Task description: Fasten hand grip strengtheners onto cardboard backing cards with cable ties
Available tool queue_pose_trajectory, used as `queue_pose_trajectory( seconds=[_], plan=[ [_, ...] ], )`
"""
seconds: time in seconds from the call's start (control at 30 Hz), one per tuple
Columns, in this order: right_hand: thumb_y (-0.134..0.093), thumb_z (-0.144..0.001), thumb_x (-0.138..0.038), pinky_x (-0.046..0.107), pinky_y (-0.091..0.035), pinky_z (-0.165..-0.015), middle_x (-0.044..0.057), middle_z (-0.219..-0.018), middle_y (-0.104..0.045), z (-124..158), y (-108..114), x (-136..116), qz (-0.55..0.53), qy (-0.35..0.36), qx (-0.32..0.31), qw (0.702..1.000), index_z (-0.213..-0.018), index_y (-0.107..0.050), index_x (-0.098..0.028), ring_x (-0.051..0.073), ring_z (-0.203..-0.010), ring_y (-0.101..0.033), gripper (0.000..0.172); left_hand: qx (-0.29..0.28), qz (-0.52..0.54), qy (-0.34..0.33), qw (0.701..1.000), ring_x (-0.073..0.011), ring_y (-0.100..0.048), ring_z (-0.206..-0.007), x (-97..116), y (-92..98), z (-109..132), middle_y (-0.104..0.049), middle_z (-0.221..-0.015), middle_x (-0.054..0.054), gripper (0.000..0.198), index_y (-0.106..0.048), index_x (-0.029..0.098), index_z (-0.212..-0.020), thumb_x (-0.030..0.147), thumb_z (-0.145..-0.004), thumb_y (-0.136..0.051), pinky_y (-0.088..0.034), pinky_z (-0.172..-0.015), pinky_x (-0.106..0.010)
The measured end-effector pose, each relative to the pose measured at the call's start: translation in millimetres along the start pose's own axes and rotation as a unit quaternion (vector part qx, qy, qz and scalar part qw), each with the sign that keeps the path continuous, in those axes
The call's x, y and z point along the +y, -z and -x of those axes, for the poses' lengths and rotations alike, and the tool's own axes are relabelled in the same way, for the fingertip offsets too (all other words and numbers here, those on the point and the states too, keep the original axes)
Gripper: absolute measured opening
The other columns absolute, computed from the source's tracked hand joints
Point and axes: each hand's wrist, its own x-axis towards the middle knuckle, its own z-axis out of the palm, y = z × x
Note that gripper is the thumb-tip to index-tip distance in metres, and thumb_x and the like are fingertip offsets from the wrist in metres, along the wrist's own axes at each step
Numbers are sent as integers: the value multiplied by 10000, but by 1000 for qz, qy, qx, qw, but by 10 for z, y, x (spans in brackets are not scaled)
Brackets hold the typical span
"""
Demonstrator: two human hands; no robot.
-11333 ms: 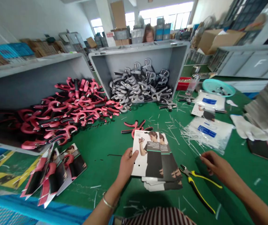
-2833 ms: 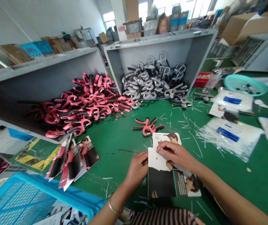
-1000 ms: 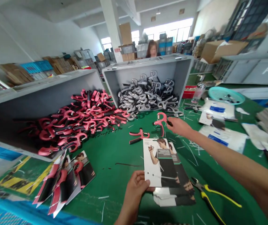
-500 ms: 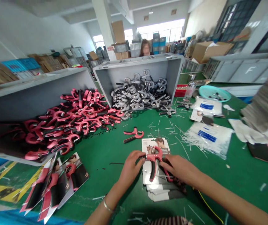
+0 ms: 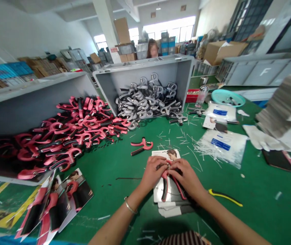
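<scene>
A pink and black hand grip (image 5: 166,186) lies on a printed backing card (image 5: 166,194) atop a small stack of cards on the green table. My left hand (image 5: 153,173) and my right hand (image 5: 186,177) meet over the grip's top, fingers curled and pinching there against the card. What the fingertips pinch is too small to make out. Another pink hand grip (image 5: 141,145) lies loose just beyond the card.
A pile of pink grips (image 5: 66,134) spills from a grey bin on the left; a grey crate (image 5: 181,69) holds grey grips. Yellow-handled pliers (image 5: 224,196) lie right of my hands. Bags of white ties (image 5: 223,144), finished carded grips (image 5: 56,200) and a card stack (image 5: 285,109) surround me. A person stands behind the crate.
My right hand fetched a pink grip from the table and set it on the card. Both hands have since closed in over the grip's top.
</scene>
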Motion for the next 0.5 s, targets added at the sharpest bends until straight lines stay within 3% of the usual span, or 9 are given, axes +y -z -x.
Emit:
queue_pose_trajectory(
  seconds=[0.2, 0.5],
  plan=[
    [-564, -929, -363, 484, -329, -1047, 58, -1243, -602, -43, -10, 69, -41, -36, 13, 998, -802, -701, -234, 261, -1207, -476, 226, 24, -6, 24, 999, -235, -537, -1146, 8, -16, 103, -645, -1196, -51, 91, -723, 236, -872, 183, -849, -653, -373, -1006, -415],
    [-581, -923, -373, 509, -292, -1085, 43, -1437, -495, -45, 17, 53, -30, -15, -83, 996, -825, -719, -244, 283, -1356, -357, 213, 13, 27, 32, 999, -223, -562, -1078, -69, -18, 100, -650, -1081, -45, 97, -722, 243, -890, 190, -842, -656, -386, -992, -396]
  ],
)
